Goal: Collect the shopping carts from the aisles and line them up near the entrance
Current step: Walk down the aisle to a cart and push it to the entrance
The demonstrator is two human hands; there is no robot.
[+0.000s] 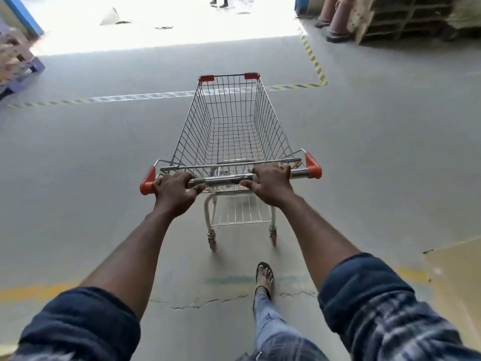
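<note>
Wire shopping cart [231,131], empty, is facing the bright far entrance [166,22]; left hand [175,194] and right hand [270,184] are gripping its handle [221,179]; no lined-up carts are showing.

There is a single view, taken from the person's head and looking forward and steeply down. The wide lens bends the floor [78,165] at the edges. Both forearms reach away from the bottom corners, so the left hand [175,194] and right hand [272,185] sit close, near mid-frame, on the cart [229,126] handle. The cart stretches away up the middle. Below it, near the bottom edge, one foot [264,278] shows. The top of the view faces a bright doorway [169,24], well off, with pallets [406,19] at top right.
</note>
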